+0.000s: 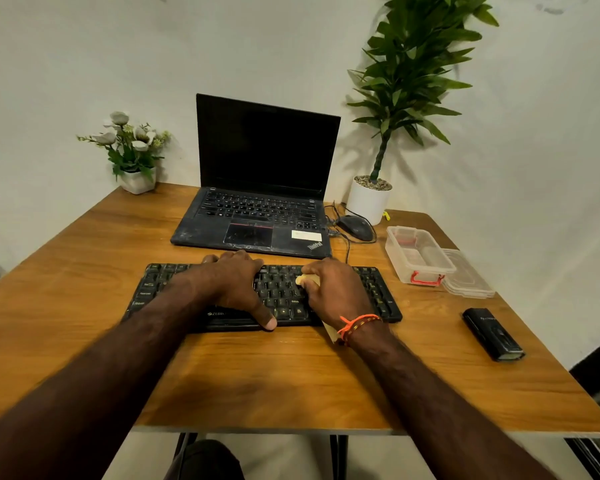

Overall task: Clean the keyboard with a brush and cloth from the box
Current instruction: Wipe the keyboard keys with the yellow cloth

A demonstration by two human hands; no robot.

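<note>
Keyboard point(267, 296) on table point(84, 271), under both hands. Laptop point(257, 202) behind it. Mouse point(355, 227) right of laptop. Box point(418, 254) right of keyboard.

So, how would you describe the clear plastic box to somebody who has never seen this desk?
Start at the wooden table and go to its right side, past the open black laptop and the black mouse. There, in front of the white plant pot, stands the clear plastic box. It alone has a red latch, and its lid lies beside it.
</note>
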